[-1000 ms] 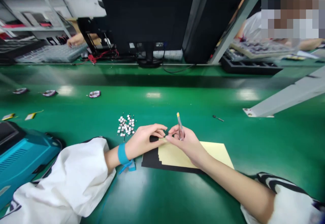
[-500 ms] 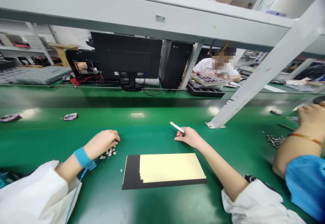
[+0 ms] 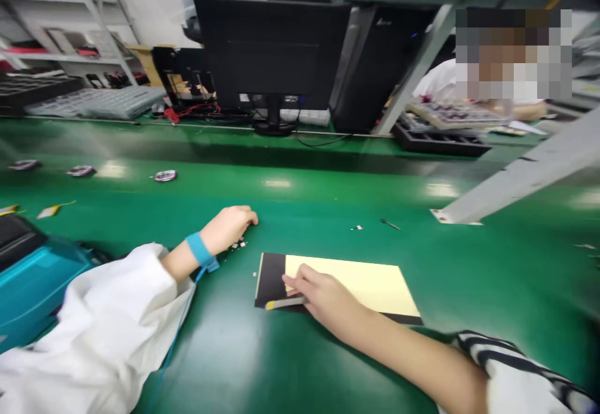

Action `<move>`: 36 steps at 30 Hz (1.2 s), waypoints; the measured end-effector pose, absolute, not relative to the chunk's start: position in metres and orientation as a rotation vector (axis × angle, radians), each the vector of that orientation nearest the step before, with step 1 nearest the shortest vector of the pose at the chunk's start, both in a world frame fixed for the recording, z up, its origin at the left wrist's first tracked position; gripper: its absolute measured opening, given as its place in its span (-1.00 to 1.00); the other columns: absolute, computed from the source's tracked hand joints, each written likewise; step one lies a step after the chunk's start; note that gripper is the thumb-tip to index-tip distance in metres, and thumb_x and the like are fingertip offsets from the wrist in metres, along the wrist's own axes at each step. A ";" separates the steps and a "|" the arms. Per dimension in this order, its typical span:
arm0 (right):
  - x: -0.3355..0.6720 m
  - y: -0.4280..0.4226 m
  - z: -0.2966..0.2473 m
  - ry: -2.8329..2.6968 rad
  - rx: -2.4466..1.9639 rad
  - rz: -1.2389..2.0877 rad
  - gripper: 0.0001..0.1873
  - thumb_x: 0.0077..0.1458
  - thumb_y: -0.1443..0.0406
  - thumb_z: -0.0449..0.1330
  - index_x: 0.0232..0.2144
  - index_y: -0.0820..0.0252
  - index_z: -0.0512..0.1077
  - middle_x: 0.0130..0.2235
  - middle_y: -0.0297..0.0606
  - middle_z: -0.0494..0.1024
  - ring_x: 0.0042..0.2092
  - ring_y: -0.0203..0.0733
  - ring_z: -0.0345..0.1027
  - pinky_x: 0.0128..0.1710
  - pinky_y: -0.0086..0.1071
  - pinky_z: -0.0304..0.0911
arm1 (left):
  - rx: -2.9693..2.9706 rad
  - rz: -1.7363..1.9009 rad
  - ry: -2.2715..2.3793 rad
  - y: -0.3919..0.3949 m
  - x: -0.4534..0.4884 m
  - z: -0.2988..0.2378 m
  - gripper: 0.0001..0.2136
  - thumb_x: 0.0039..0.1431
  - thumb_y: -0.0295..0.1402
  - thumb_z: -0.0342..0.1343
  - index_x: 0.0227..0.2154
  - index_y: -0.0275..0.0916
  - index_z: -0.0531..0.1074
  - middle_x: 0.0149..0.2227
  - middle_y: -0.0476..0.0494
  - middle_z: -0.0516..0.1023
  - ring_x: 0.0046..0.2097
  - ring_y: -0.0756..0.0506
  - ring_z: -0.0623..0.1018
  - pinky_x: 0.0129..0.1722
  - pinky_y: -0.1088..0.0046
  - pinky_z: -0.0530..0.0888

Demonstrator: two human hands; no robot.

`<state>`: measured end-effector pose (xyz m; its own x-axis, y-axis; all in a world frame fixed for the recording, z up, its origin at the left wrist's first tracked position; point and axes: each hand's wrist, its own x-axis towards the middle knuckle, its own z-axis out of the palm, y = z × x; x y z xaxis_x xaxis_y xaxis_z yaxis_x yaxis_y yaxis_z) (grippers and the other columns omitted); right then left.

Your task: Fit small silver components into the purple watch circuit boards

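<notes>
My left hand, with a blue wrist strap around the wrist, has its fingers curled down against the green table. Whatever its fingertips pinch, if anything, is hidden. Beside and partly under it lie small pale and dark pieces. My right hand is closed on a white pen-like stick with a yellow end, which points left. That hand is over a stack of pale yellow sheets on a black sheet. Whether its fingers touch the sheets I cannot tell.
Beyond my hands stand a monitor and a black computer case. A slanted white post meets the table at right. A teal case lies at left. A small dark tool lies farther back. A co-worker sits opposite.
My right hand has come left and nearer me, from the bare table onto the sheets, with the stick now pointing left. My left hand stays by the small pieces. The view has shifted.
</notes>
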<state>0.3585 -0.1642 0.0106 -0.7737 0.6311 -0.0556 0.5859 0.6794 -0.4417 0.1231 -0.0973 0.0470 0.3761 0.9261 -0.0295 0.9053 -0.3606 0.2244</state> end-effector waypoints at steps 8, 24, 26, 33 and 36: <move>0.359 -0.160 0.009 -2.710 -0.909 0.583 -0.84 -0.03 0.48 0.12 -0.37 0.22 0.42 -0.43 -0.30 0.36 -0.40 -0.25 0.34 -0.43 -0.43 0.24 | 2.241 0.418 1.669 -0.095 0.124 0.038 -0.82 0.04 -0.61 0.00 -0.26 -0.37 0.37 -0.30 -0.09 0.43 -0.31 0.05 0.45 -0.23 0.46 0.45; 0.363 -0.162 0.016 -2.783 -0.875 0.524 -0.70 -0.05 0.31 0.22 -0.19 0.18 0.37 -0.29 -0.30 0.35 -0.44 -0.30 0.33 -0.46 -0.40 0.29 | 2.088 0.625 1.524 -0.099 0.126 0.045 -0.85 -0.04 -0.52 0.03 -0.38 -0.32 0.45 -0.36 -0.11 0.49 -0.36 -0.01 0.50 -0.27 0.48 0.47; 0.361 -0.166 0.016 -2.793 -0.898 0.437 -0.70 -0.06 0.32 0.23 -0.20 0.20 0.38 -0.30 -0.30 0.35 -0.44 -0.28 0.34 -0.47 -0.39 0.30 | 2.027 0.720 1.463 -0.103 0.132 0.051 -0.87 -0.02 -0.48 0.04 -0.39 -0.33 0.46 -0.34 -0.12 0.48 -0.35 0.00 0.50 -0.29 0.52 0.49; 0.355 -0.181 0.016 -2.829 -0.906 0.112 -0.75 -0.14 0.48 0.24 -0.30 0.31 0.41 -0.40 -0.26 0.36 -0.49 -0.21 0.34 -0.60 -0.37 0.27 | 1.825 0.881 1.164 -0.136 0.180 0.037 -0.87 0.04 -0.46 0.07 -0.36 -0.38 0.46 -0.30 -0.18 0.44 -0.31 0.03 0.51 -0.28 0.60 0.51; 0.353 -0.185 0.018 -2.838 -0.930 0.130 -0.81 -0.11 0.50 0.18 -0.34 0.33 0.41 -0.40 -0.22 0.36 -0.49 -0.19 0.34 -0.59 -0.34 0.30 | 1.817 0.868 1.093 -0.146 0.190 0.019 -0.86 0.03 -0.53 0.05 -0.34 -0.35 0.48 -0.33 -0.15 0.43 -0.31 0.04 0.49 -0.30 0.60 0.50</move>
